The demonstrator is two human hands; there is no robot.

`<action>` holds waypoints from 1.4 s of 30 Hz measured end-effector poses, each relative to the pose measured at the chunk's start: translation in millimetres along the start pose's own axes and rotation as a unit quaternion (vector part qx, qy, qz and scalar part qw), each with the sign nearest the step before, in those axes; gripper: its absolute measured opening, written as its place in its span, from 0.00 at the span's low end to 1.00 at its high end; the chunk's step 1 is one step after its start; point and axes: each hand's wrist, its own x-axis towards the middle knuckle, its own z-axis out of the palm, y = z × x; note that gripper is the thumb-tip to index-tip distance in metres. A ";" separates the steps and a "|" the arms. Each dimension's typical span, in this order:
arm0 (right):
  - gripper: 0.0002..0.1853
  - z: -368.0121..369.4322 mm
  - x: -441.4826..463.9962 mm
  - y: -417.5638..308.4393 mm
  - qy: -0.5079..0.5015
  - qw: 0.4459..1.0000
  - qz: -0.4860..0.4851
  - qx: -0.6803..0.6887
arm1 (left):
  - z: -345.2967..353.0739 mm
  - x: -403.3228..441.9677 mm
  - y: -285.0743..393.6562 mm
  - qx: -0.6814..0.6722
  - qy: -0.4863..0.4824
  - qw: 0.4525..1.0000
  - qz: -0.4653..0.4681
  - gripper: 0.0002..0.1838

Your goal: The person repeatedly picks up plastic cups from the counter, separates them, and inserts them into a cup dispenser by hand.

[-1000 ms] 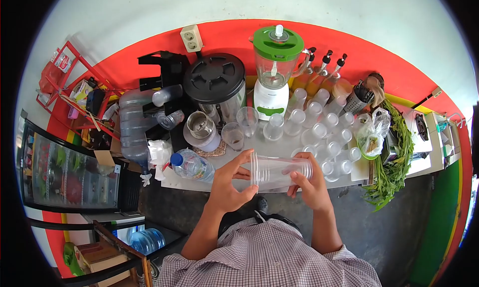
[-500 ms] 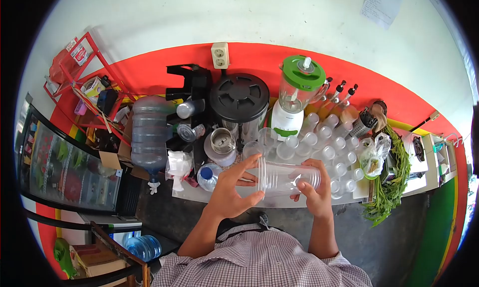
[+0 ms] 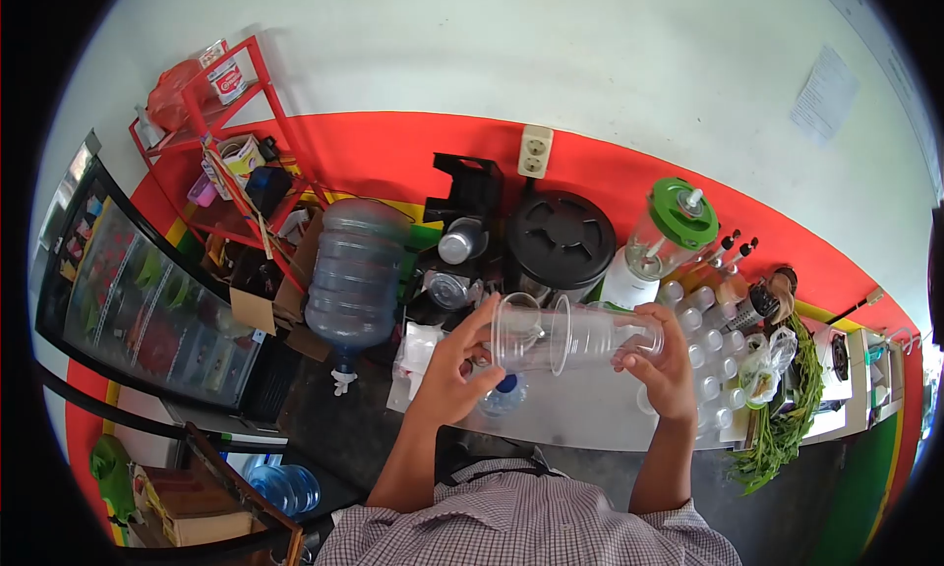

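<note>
Over the table I hold clear plastic cups sideways between my hands. My left hand (image 3: 455, 369) grips the rim of one clear plastic cup (image 3: 518, 332), thumb below and fingers above. That cup's narrow end sits partly inside the stack of cups (image 3: 595, 332). My right hand (image 3: 667, 367) is wrapped round the base end of the stack. Beneath the cups, a water bottle with a blue cap (image 3: 503, 397) shows in part. Behind them stands a blender with a green lid (image 3: 682, 214), and a black-lidded container (image 3: 560, 239) is to its left.
Several upturned plastic cups (image 3: 710, 364) stand on the white table (image 3: 575, 418) at right, beside green leafy stems (image 3: 782, 433). A large water jug (image 3: 356, 271) stands neck-down at left. Farther left are a red shelf (image 3: 226, 119) and a glass-fronted fridge (image 3: 147, 310).
One cup now sticks out to the left from the stack, held in my left hand. The view has shifted, so the table's things appear lower and farther right.
</note>
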 end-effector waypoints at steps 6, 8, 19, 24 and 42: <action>0.35 52.4 32.3 14.9 -0.035 0.996 -0.018 -0.077 | -38.4 2.2 -17.0 -0.027 0.010 0.999 0.036 0.52; 0.35 73.0 43.5 17.8 -0.047 0.995 -0.007 -0.086 | -45.9 4.9 -23.9 -0.035 -0.005 0.998 0.044 0.51; 0.37 127.8 88.4 35.1 -0.074 0.984 -0.039 -0.155 | -104.3 38.8 -34.0 -0.103 -0.061 0.993 0.024 0.45; 0.37 132.3 117.6 37.7 -0.069 0.934 -0.149 -0.318 | -117.6 63.4 -33.2 0.040 0.040 0.998 0.025 0.37; 0.42 169.2 155.0 72.5 -0.098 0.888 -0.146 -0.425 | -127.7 95.4 -96.2 0.233 0.138 0.962 0.038 0.34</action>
